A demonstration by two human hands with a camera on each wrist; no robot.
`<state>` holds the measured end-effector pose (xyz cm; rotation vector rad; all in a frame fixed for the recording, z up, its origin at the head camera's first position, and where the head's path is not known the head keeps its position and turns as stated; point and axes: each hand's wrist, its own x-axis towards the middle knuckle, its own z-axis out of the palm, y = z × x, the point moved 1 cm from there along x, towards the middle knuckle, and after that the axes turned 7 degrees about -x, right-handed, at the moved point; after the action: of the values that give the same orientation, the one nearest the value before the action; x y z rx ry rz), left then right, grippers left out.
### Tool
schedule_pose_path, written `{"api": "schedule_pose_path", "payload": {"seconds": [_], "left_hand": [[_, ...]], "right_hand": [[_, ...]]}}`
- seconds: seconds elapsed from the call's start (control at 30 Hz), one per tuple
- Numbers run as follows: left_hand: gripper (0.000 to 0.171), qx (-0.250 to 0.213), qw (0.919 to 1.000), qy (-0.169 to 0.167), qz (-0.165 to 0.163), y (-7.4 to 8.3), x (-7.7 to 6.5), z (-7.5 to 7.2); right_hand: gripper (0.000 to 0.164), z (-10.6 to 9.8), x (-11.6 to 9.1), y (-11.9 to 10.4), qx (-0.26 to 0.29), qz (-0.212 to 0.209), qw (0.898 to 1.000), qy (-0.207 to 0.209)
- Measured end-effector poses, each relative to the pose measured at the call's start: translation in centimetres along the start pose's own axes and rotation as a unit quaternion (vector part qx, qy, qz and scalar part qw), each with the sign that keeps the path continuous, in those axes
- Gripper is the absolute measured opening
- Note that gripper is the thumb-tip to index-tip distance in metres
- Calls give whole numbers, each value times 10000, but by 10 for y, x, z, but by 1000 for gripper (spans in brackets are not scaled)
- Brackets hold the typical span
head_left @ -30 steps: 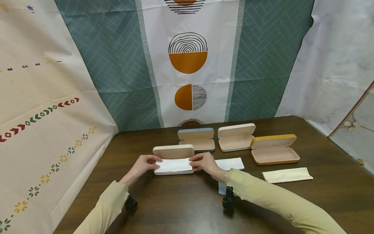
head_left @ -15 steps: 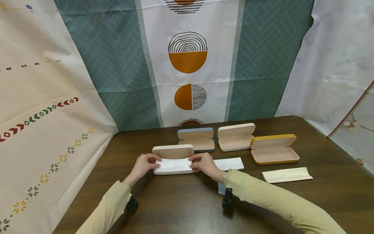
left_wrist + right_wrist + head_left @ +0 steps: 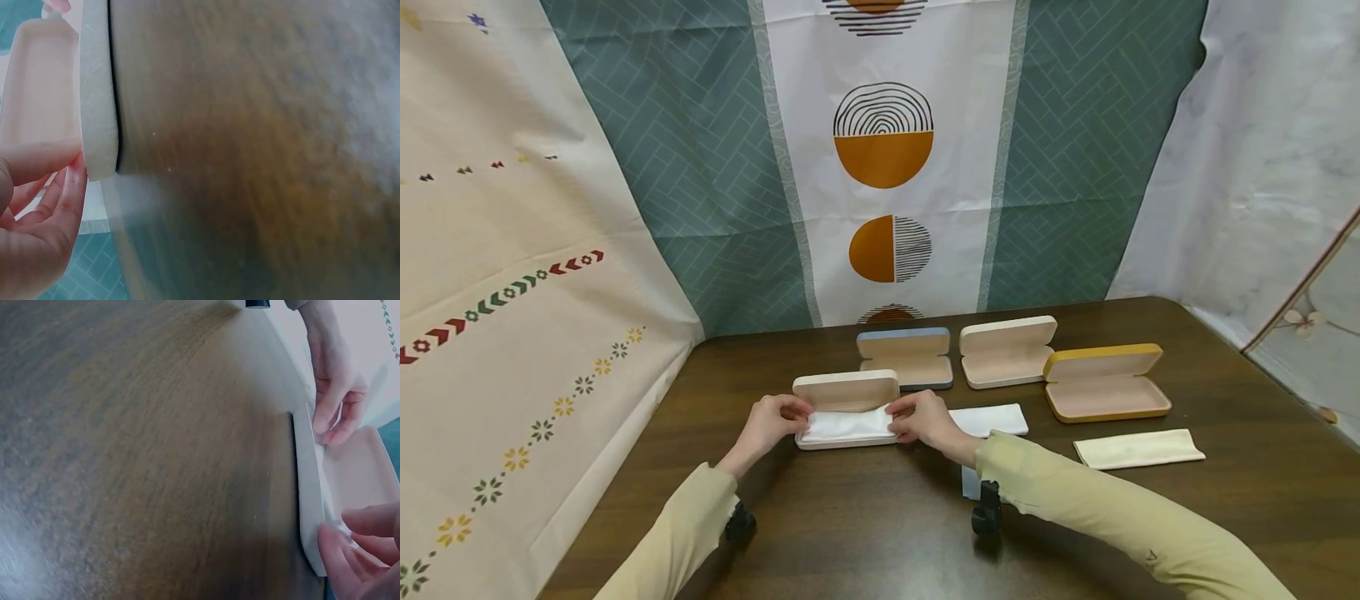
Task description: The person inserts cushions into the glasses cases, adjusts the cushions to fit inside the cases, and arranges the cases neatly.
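Observation:
A folded white cloth (image 3: pixel 848 425) lies in the lower half of an opened white glasses case (image 3: pixel 846 444), its top edge slightly rumpled. My left hand (image 3: pixel 771 422) pinches the cloth's left end between thumb and fingers. At the other end my right hand (image 3: pixel 927 419) pinches the cloth, and the right wrist view shows a bit of white cloth (image 3: pixel 342 532) between those fingers. In the left wrist view my left hand (image 3: pixel 47 212) sits at the end of the case (image 3: pixel 99 94), and its fingertips hide the cloth's end there.
Behind stand three more opened cases: blue (image 3: pixel 906 367), white (image 3: pixel 1006 367) and yellow (image 3: pixel 1108 398). Right of my right hand lie another folded white cloth (image 3: pixel 996 419), a partly covered light-blue cloth (image 3: pixel 971 483) and a pale yellow cloth (image 3: pixel 1138 450). A curtain hangs behind the table (image 3: pixel 850 533).
The white cloth has sunk lower into the case and its upper edge has become more rumpled. Both hands stay at its ends and have hardly moved.

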<state>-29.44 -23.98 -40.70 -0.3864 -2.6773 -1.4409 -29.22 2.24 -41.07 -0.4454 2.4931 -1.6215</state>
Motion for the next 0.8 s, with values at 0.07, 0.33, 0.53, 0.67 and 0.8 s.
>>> {"api": "schedule_pose_path", "payload": {"seconds": [0.07, 0.33, 0.53, 0.67, 0.8], "left_hand": [[20, 29, 10000, 23, 5, 0, -1, 0], [23, -73, 9999, 83, 109, -1, -2, -1], [22, -65, 9998, 191, 28, -2, -3, -1], [18, -512, 9967, 521, -350, -1, -5, -4], [27, -1182, 9850, 923, -853, -2, -8, -7]], "right_hand": [[20, 0, 0, -1, -325, -99, 9994, -3], [23, -1, 0, 0, -1516, -646, 9859, 278], [24, -5, 0, 3, -1515, -566, 9854, 541], [19, -8, 0, 4, -909, -220, 9922, 829], [27, -8, 1, 5, 8, 79, 9954, 951]]}}
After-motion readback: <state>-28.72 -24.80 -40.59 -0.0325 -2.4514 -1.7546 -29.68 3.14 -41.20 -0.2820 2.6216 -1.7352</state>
